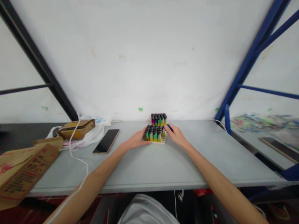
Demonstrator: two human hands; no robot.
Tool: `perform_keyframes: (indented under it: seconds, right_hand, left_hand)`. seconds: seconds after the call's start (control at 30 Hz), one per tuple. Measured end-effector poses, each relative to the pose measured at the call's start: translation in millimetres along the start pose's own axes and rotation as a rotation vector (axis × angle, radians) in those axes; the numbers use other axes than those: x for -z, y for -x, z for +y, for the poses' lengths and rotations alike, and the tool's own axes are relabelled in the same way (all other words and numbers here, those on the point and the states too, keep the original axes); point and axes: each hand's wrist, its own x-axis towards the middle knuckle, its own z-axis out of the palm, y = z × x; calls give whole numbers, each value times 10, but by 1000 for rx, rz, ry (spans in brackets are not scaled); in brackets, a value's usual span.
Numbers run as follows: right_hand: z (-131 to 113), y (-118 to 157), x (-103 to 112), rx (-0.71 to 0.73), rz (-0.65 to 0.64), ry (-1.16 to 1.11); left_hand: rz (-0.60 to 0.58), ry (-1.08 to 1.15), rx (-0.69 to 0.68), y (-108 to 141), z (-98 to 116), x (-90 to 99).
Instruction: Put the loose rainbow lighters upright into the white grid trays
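Observation:
A block of upright lighters [153, 133] with black tops and coloured bodies stands in a pale tray [161, 142] on the table. My left hand [137, 139] is wrapped round the left side of this tray, fingers partly hidden behind it. At its right side, my right hand [175, 135] is closed on a small dark-blue lighter [169, 127], mostly covered by the fingers. The tray's front right corner shows a gap with a yellow lighter behind it. Just behind stands a second block of lighters [159, 119], near the wall and untouched.
On the left lie a phone [106, 141], an opened brown carton [76, 128] on white plastic, and a large cardboard piece [28, 169]. A white cable [79, 159] crosses my left forearm. A blue metal frame [245, 59] rises at the right.

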Motion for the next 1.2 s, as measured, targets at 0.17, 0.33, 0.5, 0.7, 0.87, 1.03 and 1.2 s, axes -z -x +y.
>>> perform_keyframes:
  seconds: [0.17,0.33,0.5,0.7,0.87,1.03,1.2]
  right_hand:
    - [1,0,150,218,-87,211]
    - [37,14,200,183,-182,307]
    - [81,17,181,148,-206,259]
    - [100,14,126,90,-342,292]
    - [66,42,97,38,-345,499]
    - [120,32,291,68,-341,328]
    - [315,-17,493,11,-228,314]
  left_hand:
    - [2,-2,-6,5,-5,2]
    - [16,15,-22,11,-4,4]
    - [22,28,-28,8,-10,-3]
    - [28,29,-12,4,-17,-14]
    - [24,7,-8,6,-24,-6]
    - [55,27,1,0,-33,-48]
    - [162,80,46,-121,-28,-252]
